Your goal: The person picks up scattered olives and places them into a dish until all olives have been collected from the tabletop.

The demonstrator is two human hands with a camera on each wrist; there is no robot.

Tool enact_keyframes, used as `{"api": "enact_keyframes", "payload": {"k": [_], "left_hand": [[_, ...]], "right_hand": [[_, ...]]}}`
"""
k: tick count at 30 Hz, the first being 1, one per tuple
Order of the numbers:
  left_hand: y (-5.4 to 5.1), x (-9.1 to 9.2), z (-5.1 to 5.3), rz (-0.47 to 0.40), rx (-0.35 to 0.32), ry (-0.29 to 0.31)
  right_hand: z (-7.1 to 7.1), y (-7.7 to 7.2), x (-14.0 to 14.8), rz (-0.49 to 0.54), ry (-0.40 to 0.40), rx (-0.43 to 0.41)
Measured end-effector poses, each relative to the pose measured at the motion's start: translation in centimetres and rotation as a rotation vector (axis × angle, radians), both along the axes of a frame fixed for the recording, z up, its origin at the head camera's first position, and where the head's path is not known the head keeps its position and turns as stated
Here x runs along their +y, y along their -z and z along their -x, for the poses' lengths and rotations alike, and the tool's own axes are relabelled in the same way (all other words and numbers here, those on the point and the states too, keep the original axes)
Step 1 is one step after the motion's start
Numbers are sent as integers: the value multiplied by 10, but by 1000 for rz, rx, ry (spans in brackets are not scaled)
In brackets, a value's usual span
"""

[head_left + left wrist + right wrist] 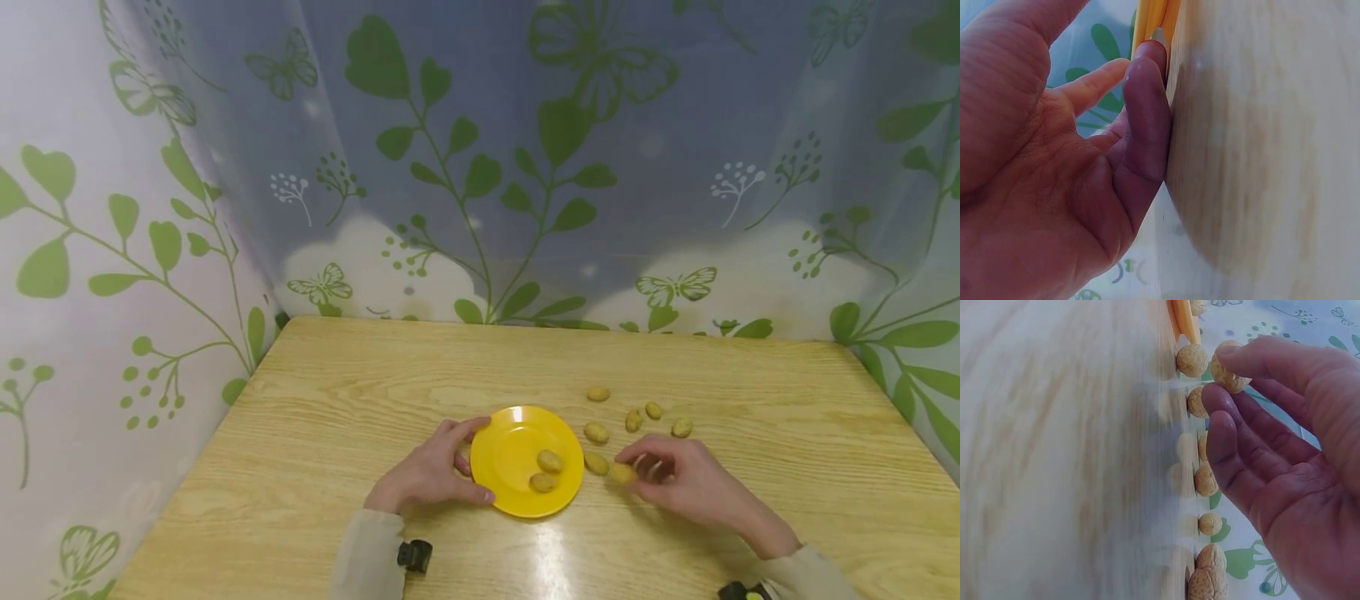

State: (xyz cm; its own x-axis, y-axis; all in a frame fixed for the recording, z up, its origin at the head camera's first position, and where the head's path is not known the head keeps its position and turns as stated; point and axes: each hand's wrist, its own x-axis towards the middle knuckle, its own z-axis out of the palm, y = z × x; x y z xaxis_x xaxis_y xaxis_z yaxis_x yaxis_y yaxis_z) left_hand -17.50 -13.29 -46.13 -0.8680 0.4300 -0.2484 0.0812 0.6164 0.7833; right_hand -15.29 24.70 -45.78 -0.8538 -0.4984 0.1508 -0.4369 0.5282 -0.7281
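Pale sleeve (365, 557) behind left hand (429, 468) | gripping yellow plate (512, 457) by rim, left | pinching peanut (622, 475) with right hand (692, 481), between plate and palm | probably light, rough, brittle; best held lightly mid-shell

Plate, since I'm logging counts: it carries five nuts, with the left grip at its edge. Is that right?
Not quite: the count is wrong. The head view shows two nuts on the plate, with the left grip at its edge.

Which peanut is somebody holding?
The peanut pinched by the right hand, raised above the table; the other peanuts lie on the table or yellow plate.
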Motion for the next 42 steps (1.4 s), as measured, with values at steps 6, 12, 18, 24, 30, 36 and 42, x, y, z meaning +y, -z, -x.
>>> {"api": "enact_keyframes", "payload": {"k": [6,12,18,24,30,36,42], "left_hand": [[0,0,0,-4,-13,-1],[0,0,-1,7,-1,-2],[0,0,-2,-1,6,-4],[-1,0,-1,-8,4,-7],[0,0,0,-15,4,-2],[1,0,1,-32,-12,-4],[2,0,0,-31,2,2]], "right_hand": [[2,-3,-6,11,7,11],[6,-4,-15,15,24,37],[11,-2,-24,36,4,29],[16,-3,-34,21,9,35],[20,-4,-42,34,-3,18],[23,-4,-52,60,-25,50],[26,-2,-61,81,-41,61]]}}
